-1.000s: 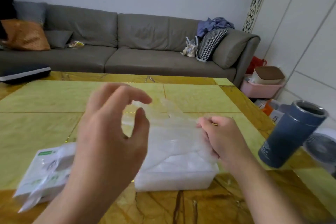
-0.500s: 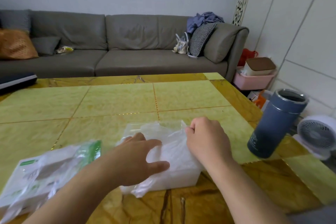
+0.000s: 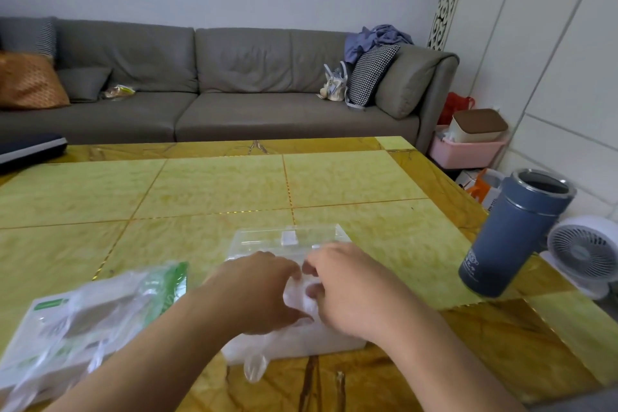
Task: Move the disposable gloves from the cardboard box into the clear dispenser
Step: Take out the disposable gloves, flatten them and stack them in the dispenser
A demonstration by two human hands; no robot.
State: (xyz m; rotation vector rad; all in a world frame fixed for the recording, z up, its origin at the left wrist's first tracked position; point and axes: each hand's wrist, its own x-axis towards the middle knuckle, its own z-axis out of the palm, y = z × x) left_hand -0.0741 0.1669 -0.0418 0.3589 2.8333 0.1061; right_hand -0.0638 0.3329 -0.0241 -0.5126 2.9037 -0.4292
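Head view, largest first: grey sofa (image 3: pixel 234 87) along the far wall, then the yellow-green tiled worktop (image 3: pixel 217 191) that carries everything in play. Blue insulated tumbler (image 3: pixel 511 237) stands open-topped near the worktop's right edge, well apart from the work. White desk fan (image 3: pixel 585 252) sits beyond it, off the worktop.

Cardboard box (image 3: pixel 63 328) lies at the near left, green-and-white, with loose film trailing over it; likely parked there within reach for the next pull. Clear dispenser (image 3: pixel 287 244) sits centre-near, lid flipped back and away, so the opening faces the person. Disposable gloves (image 3: pixel 299 298) are bunched inside it under both hands; one glove finger hangs over the near wall at the front.

Left hand (image 3: pixel 257 294) lies over the stack, fingers curled down into the film; right hand (image 3: pixel 347 291) meets it from the other side, fingers also curled in. Both grips appear pressed down on the gloves, tucking them in, though whether film is actually pinched is hidden by the knuckles.

Against half a second ago: the hands were apart then, left palm flat on the near side, right at the far corner; now they have closed together at the middle. The lid shows bare where film covered it, and the stack sits lower. My reading: stuffing is nearly done for this batch.
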